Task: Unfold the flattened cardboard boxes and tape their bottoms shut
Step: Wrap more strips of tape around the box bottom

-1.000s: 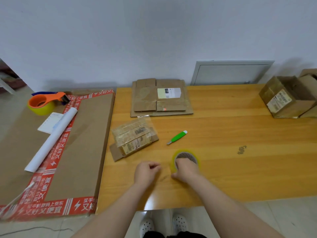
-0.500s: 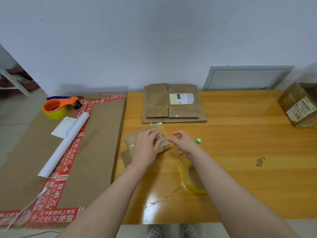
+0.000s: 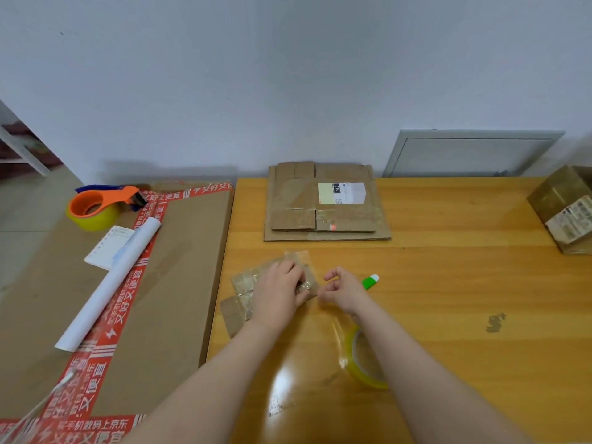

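Tape roll [image 3: 362, 376]: stands on edge on the table [image 3: 448, 315], nearer the body than any fingertip and close beside the right forearm. A faint clear film seems to rise from it toward the right hand.
Right hand [image 3: 344, 290]: fingers loosely curled, thumb and forefinger close but parted. Whether they pinch the clear film cannot be told.
Left hand [image 3: 278, 293]: laid on the small flattened box, fingers bent, tips curled at its right edge.
Small flattened box [image 3: 245, 283]: task item. Lies flat under the left fingers, just left of the right fingertips, and is glossy with old tape.
Green knife [image 3: 370, 281]: just beyond the right knuckles, partly hidden.
Stack of flattened boxes [image 3: 326, 203]: well beyond both sets of fingertips, at the wall.
Step in hand: judged as taking up one flat box, which is not yet opened.
Next move: calls for both hands at opposite edges, pushing the panels square. Old tape may resist, so press gradually.
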